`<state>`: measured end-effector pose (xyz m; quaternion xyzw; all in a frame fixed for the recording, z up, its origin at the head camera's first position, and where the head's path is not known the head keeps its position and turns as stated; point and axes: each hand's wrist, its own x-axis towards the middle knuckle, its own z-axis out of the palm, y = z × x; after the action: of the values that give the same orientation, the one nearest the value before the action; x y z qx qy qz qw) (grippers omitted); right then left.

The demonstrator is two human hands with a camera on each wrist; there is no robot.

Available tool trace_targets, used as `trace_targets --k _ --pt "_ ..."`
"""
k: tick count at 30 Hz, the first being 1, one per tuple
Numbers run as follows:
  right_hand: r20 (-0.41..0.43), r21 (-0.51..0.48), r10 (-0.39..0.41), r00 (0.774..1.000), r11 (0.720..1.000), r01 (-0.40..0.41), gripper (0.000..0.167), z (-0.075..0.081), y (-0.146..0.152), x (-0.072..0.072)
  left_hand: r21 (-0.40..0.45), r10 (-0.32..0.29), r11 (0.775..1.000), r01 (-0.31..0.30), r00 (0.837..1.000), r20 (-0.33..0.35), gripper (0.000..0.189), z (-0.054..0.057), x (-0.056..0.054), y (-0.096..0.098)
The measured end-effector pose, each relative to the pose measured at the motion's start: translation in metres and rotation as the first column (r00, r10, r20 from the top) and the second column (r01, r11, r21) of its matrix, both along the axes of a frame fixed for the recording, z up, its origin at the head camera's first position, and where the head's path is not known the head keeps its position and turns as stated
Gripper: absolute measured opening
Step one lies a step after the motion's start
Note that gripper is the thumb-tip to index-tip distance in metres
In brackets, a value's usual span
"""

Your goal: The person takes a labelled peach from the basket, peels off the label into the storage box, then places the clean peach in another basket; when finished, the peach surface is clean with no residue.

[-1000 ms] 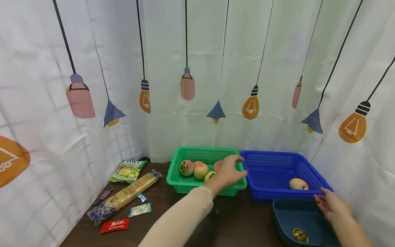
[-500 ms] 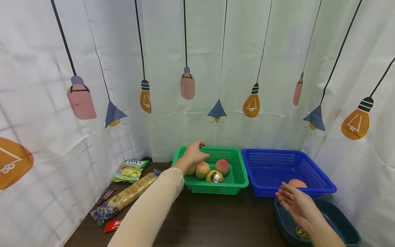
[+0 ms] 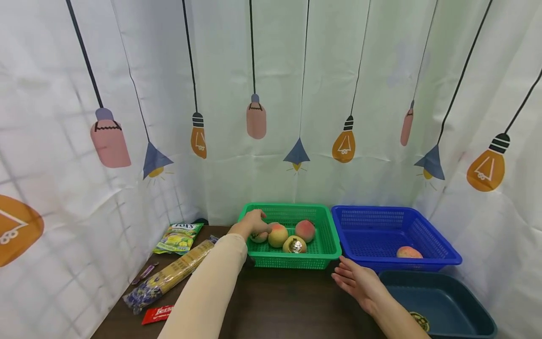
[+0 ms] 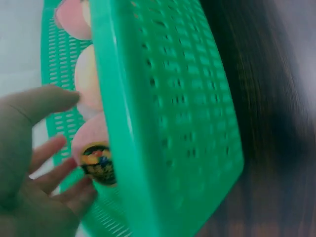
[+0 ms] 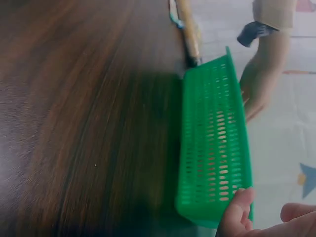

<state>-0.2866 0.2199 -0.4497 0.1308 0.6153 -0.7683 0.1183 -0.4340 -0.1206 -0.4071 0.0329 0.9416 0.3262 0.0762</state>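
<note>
Inside the green basket (image 3: 292,261), my left hand (image 3: 251,223) reaches down over the leftmost peach (image 3: 259,238). The left wrist view shows my thumb and loosely spread fingers around that peach (image 4: 89,132), fingertips right at its black-and-gold sticker. Beside it lie a yellowish peach (image 3: 277,235), a stickered peach (image 3: 292,246) and a redder peach (image 3: 305,230). My right hand (image 3: 360,285), fingers extended, is by the basket's front right corner; in the right wrist view its fingertips overlap the basket rim (image 5: 237,98).
A blue basket (image 3: 368,240) with one peach (image 3: 409,252) stands to the right. Before it is a dark teal tray (image 3: 449,301) with a round sticker (image 3: 420,321). At left lie a long pasta pack (image 3: 178,270), a green-yellow candy bag (image 3: 178,238) and a red wrapper (image 3: 156,314).
My left hand has swung left across the green basket and lowered onto the leftmost peach. My right hand has moved left from the teal tray and blue basket to the green basket's corner.
</note>
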Motion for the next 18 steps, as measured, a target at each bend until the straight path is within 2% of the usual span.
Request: trace_targets --k 3,5,8,11,14,18 --pt "-0.006 -0.010 -0.019 1.000 1.000 0.019 0.068 -0.006 -0.010 -0.008 0.022 0.043 0.999 -0.045 0.996 0.082 0.073 -0.011 -0.006 0.000" --pt "-0.020 -0.017 -0.039 0.999 0.999 0.038 0.066 -0.010 -0.014 -0.012 0.028 0.070 0.997 -0.073 0.992 0.106 0.076 -0.017 -0.011 0.000" --pt "-0.042 -0.032 -0.075 0.996 0.997 0.074 0.061 -0.015 -0.021 -0.017 0.001 0.094 0.996 -0.094 0.991 0.099 0.076 -0.025 -0.020 0.000" --pt "-0.053 -0.044 -0.115 0.992 0.993 0.113 0.056 -0.019 -0.025 -0.022 -0.053 0.087 0.995 -0.083 0.994 0.068 0.073 -0.028 -0.026 0.002" --pt "-0.050 -0.054 -0.148 0.988 0.988 0.146 0.052 -0.019 -0.027 -0.025 -0.094 0.074 0.993 -0.069 0.996 0.054 0.068 -0.031 -0.027 0.002" --pt "-0.052 -0.058 -0.153 0.987 0.987 0.150 0.052 -0.020 -0.027 -0.028 -0.108 0.075 0.992 -0.066 0.994 0.075 0.055 -0.026 -0.015 0.005"
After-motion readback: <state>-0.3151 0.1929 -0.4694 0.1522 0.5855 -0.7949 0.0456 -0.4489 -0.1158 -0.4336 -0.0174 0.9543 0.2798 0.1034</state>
